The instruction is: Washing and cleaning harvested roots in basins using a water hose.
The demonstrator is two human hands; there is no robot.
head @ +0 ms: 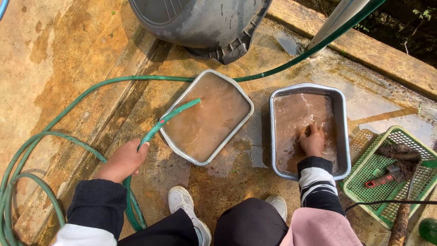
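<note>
Dark trousers and two pale shoes (189, 214) fill the bottom of the view, planted on a wet, rust-stained concrete floor (68, 59). Just up from the left shoe, the left hand (124, 160) is wrapped around a green hose (157, 127), fingers curled fully about it, with the hose's free end resting over the near-left rim of a metal tray (180, 148) filled with muddy brown water. From that hand the hose runs back in loops along the left edge of the floor, and one length curves up behind the tray toward the top right. Beside this tray, a little apart, sits a second metal tray (340, 132), also full of murky water; the right hand (313, 141) is sunk into it near the front wall, fingers bent under the surface, and whether they hold anything cannot be told through the mud. Toward the bottom right corner lies a green plastic basket (378, 155) with a red-handled tool (384, 176) and soil-caked roots (400, 152) inside. At the top edge stands a large grey plastic tub (200, 23), with a wooden plank (378, 57) running along the far right side.
</note>
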